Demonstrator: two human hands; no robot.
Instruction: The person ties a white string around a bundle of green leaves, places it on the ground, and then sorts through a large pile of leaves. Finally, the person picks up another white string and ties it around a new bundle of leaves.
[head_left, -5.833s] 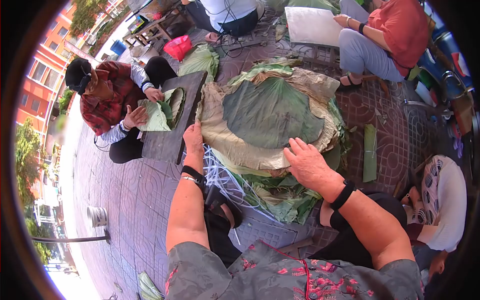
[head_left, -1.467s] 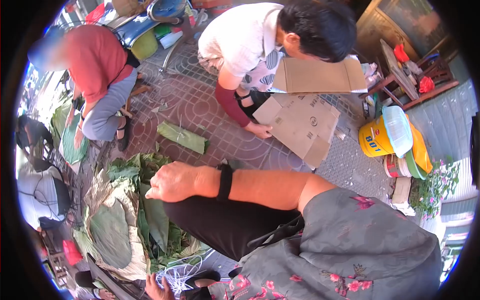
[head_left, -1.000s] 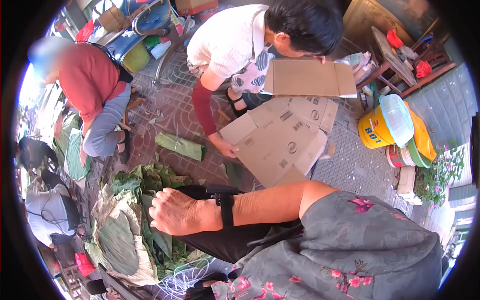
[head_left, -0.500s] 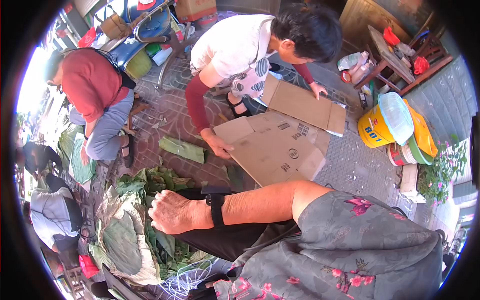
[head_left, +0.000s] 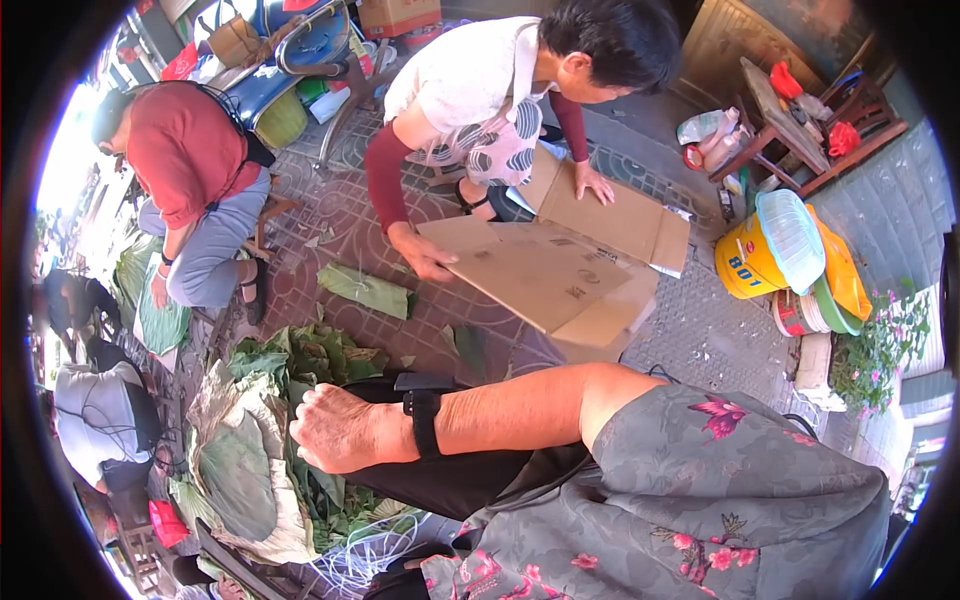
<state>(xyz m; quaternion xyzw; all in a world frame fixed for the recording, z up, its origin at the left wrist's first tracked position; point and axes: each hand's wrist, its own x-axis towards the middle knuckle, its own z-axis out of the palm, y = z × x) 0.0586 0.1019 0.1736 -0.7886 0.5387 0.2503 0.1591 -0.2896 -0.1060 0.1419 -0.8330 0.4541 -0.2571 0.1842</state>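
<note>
My right hand (head_left: 338, 428) rests on the knee of my black trousers (head_left: 450, 482), its fingers curled in and nothing visible in them. A black band (head_left: 423, 420) circles the wrist. Beside and below the hand lies a pile of large green and dried leaves (head_left: 240, 470), with white strings (head_left: 365, 555) at its lower edge. My left hand does not show. Ahead, a person in a white top (head_left: 465, 75) bends over flattened cardboard (head_left: 550, 280), one hand gripping its left edge and the other lying spread on an upper panel.
A person in a red top (head_left: 190, 140) sits at the left by more leaves; another person (head_left: 100, 420) is below. A loose leaf (head_left: 365, 290) lies on the paving. At the right are a yellow bucket (head_left: 745, 262), a wooden stool (head_left: 780, 120) and a flowering plant (head_left: 880, 350).
The cardboard's near part has tilted up at its left edge. The person's far hand has moved left onto the upper panel. My right hand has stayed nearly still.
</note>
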